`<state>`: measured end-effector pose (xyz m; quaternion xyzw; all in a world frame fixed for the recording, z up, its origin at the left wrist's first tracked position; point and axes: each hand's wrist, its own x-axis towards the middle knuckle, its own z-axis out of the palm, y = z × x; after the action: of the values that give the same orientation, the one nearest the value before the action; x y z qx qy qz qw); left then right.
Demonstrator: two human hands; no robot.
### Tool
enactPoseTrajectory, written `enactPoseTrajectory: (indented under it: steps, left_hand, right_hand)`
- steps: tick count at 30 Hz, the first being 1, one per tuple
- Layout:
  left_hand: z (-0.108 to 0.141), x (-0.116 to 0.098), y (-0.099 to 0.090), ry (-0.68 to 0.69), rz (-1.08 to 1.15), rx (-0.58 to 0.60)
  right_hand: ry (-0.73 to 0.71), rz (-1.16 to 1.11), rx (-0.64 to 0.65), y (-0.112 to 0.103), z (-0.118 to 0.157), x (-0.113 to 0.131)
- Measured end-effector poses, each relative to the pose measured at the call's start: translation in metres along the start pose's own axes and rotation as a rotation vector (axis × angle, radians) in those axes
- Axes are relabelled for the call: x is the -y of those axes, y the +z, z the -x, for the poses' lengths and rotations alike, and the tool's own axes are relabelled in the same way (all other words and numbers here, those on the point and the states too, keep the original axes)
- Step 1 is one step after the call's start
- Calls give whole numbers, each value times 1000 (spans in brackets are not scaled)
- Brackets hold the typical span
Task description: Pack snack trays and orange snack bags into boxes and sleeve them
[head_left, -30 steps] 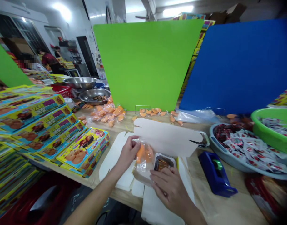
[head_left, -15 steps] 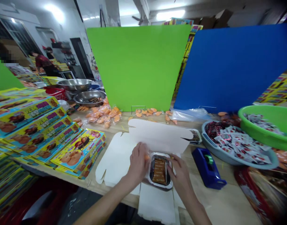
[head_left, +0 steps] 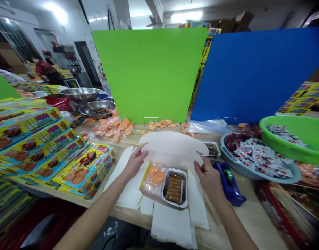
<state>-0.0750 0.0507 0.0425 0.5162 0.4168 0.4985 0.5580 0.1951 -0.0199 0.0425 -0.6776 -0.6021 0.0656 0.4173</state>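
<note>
An unfolded cardboard box, white inside, lies on the table in front of me. In it sit a foil tray with a brown packet and, to its left, a clear bag of orange pieces. My left hand is closed on the left end of the raised box lid, thumb towards me. At the lid's right end, my right hand pinches the corner between thumb and fingers. The lid bows slightly between both hands.
Printed yellow boxes are stacked left. Bagged orange pieces lie behind. A blue tape dispenser, a basin of sachets and a green basin stand right. Another foil tray sits behind the lid. Green and blue panels rise behind.
Both hands have left the foil tray and moved apart to the two ends of the lid. The lid is now curved, and the bag of orange pieces beside the tray is uncovered.
</note>
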Motion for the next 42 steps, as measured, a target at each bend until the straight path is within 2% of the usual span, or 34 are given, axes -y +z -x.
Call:
enactPoseTrajectory:
  steps: [5,10,13,18,21,24,25,27,29,31,33,36,38,42]
  left_hand:
    - [39,12,19,-35,95,104]
    - [49,19,12,-92,34,123]
    - [51,22,6,-23,-94,115]
    - [55,31,-2,138,-251,203]
    - [56,37,-16,291,-432,329]
    - [55,32,-36,411,-621,567]
    - [54,28,-41,434,-689,638]
    - [52,20,-50,462,-824,724]
    - [50,15,-56,501,-938,787]
    - [48,18,-60,546,-1016,843]
    - [45,28,-62,580,-1063,881]
    - [42,45,-64,645,-1075,855]
    - [43,49,-64,683,-1060,830]
    - [59,32,-57,676,-979,837]
  right_hand:
    - [-152,7,60,9,29,5]
    - [-203,-21,89,15,48,-9]
    - [-199,-33,116,16,51,-11]
    - [-227,-71,120,19,60,-13]
    - [-299,-56,91,30,71,-31]
    - [-464,11,-17,42,75,-56]
    - [-526,23,-16,44,74,-62]
    - [-627,26,66,40,70,-68]
    - [-669,38,217,28,68,-66]
    - [-667,78,363,13,69,-60]
    - [-659,117,454,4,75,-56]
    - [-675,127,447,4,85,-60]
    - [-668,116,434,8,89,-65]
    - [-587,-6,455,0,83,-63]
